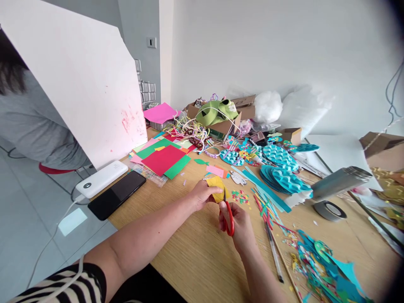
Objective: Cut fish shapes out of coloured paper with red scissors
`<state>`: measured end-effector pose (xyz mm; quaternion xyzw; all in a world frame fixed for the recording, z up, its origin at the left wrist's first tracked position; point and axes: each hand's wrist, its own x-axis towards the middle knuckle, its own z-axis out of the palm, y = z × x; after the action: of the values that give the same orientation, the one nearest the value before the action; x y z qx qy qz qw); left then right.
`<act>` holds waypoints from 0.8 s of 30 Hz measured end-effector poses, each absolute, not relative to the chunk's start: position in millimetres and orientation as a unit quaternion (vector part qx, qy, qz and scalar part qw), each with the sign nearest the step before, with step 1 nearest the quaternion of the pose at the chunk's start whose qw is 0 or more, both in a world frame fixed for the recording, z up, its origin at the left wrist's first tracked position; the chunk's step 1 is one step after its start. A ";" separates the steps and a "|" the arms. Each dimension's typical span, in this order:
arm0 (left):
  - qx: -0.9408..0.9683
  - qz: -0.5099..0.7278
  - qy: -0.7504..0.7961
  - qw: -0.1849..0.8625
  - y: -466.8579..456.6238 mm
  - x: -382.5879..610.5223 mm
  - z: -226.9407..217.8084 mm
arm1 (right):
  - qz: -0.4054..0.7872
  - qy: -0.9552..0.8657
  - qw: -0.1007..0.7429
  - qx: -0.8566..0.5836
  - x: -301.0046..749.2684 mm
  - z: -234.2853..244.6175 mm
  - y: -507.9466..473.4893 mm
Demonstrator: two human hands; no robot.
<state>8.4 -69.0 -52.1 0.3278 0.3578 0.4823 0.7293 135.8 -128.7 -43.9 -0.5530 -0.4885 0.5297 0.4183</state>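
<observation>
A small piece of yellow paper (215,182) is pinched in my left hand (202,195), thumb on top. My right hand (237,219) grips scissors (230,221) with red handles, and their blades meet the right edge of the yellow paper. Just right of the blades lies a little heap of coloured paper bits (240,197). A white fish cutout (237,177) and a pink paper strip (214,170) rest behind my hands. Farther back is a green fish-shaped cutout (201,161).
Red paper (163,160) tops a stack of coloured sheets at the left, near a black phone (117,195) and a white power bank (101,179). To the right are a pen (274,251), a metal flask (342,183), a tape roll (330,210) and paper scraps (328,265). A person in a grey sleeve (41,122) sits behind the white board (82,75).
</observation>
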 end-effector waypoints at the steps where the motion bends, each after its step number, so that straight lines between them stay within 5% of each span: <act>1: 0.328 0.482 0.357 0.730 -69.1 8.4 -51.9 | 0.531 -0.489 0.419 -0.551 135.6 -42.9 -129.0; 24: 0.326 0.480 0.357 0.732 -68.0 8.6 -53.9 | 0.547 -0.479 0.424 -0.540 138.1 -52.8 -125.7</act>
<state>8.6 -68.0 -53.9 0.3262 0.3573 0.4800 0.7318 138.1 -125.7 -52.8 -0.5396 -0.4787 0.5473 0.4244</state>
